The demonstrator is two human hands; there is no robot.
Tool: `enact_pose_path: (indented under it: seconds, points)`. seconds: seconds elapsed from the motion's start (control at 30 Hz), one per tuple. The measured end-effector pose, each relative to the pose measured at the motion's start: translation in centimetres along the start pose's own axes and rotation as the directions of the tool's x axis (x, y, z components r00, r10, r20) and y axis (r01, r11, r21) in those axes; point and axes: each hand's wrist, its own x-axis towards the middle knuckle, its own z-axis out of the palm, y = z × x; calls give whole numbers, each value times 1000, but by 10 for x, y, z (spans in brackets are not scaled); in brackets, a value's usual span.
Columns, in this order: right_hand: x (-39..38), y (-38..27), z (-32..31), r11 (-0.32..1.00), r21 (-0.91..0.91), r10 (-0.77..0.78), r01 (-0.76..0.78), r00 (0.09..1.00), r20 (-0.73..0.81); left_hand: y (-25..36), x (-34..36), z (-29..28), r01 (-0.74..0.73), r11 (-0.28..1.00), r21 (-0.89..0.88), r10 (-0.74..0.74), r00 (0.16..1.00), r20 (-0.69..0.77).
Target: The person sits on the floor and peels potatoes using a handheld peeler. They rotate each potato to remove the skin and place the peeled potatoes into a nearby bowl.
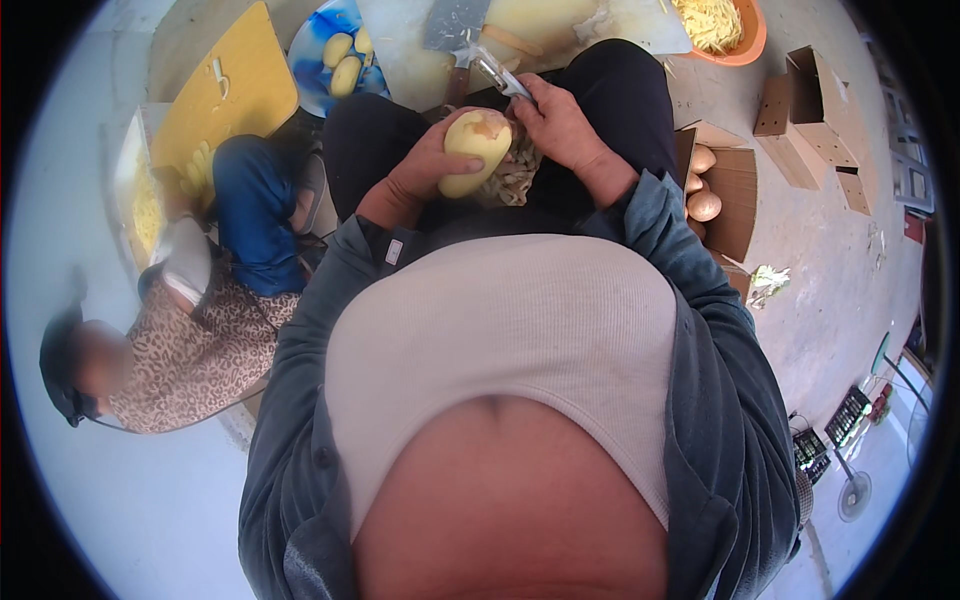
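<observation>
At upper centre, a potato sits in the left hand, a peeler in the right hand. The worktop lies above, between a basin at upper left and a bowl of potato shreds at upper right.

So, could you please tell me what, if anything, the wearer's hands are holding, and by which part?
The left hand holds a mostly peeled potato around its left side; the right hand holds a peeler by its handle.
</observation>
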Motion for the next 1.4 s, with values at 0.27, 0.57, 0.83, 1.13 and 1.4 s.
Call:
enact_pose_path:
  seconds: [0.27,0.57,0.83,1.13,1.4]
  points:
    - [0,-6,-2,998,-45,43,-39,996,76,3,0,4,-14,999,-32,14,1000,-4]
    - [0,-9,-5,999,25,35,-33,997,-72,6,1,6,-26,999,-28,26,999,-19]
    - [-1,-4,-3,983,-144,-134,116,984,-121,-9,8,-6,-107,985,134,134,967,-218]
    - [-5,-12,-5,996,-42,-77,79,997,30,-12,10,-8,-147,962,229,214,929,-302]
    - [-4,-12,-5,988,-32,-147,148,988,41,-13,10,-8,-137,967,213,203,924,-323]
